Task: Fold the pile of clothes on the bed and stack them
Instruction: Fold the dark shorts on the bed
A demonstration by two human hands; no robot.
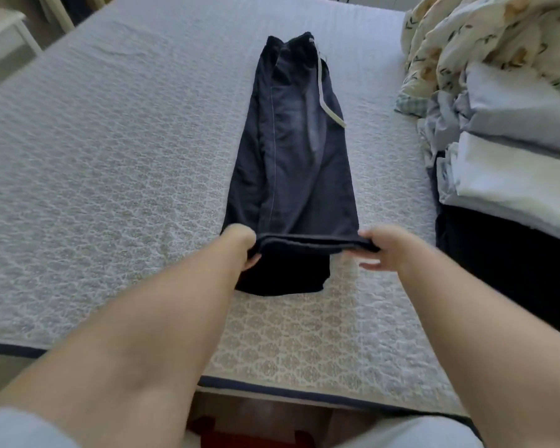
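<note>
A: Far left corner of the bed (94, 150)?
B: Only a white side table (4, 37), off the mattress.

A: Left hand (240, 244)?
B: Curled round the left end of a raised fold in the dark trousers (291, 156), fingers tucked under the cloth, thumb hidden.

A: And the trousers?
B: Laid lengthwise down the middle of the bed, legs together, waistband with its pale drawstring (328, 105) toward the far edge, hems just short of the near edge.

A: Right hand (385, 247)?
B: Pinching the right end of the same fold, fingers bent over the cloth.

A: Step in hand?
B: Probably the first crosswise fold, leg ends being lifted.

A: Next move?
B: Likely carrying both ends evenly toward the waistband, keeping the edge straight, then smoothing flat.

A: Right edge?
B: Stack of folded pale clothes (514, 150) over something dark, near a floral quilt (485, 37) at the far right corner.
</note>
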